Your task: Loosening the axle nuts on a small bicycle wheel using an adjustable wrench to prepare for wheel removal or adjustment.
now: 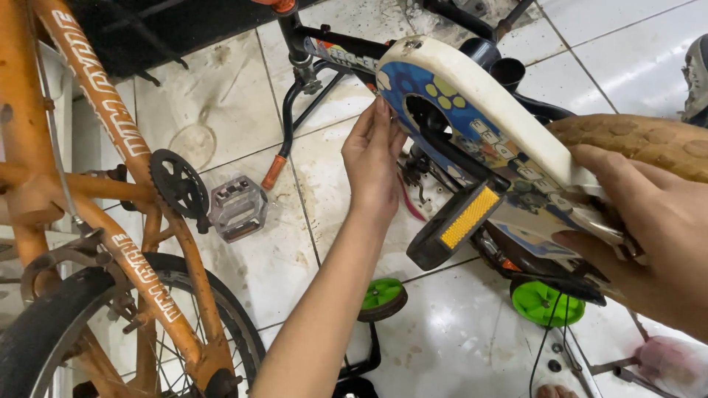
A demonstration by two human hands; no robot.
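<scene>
both hands on the kid bike's chain guard [472, 110] - left hand [372, 158] flat against its front, right hand [641, 228] clenched round the rear end by the tire [634, 140]

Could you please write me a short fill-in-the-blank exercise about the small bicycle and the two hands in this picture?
1. The left hand touches the front end of the white and blue ____ of the small bicycle.
2. The black pedal carries a reflector coloured ____.
3. The right hand grips the chain guard at its ____ end, by the brown tyre.
4. The training wheels are coloured ____.

Missing words: chain guard; yellow; rear; green
</scene>
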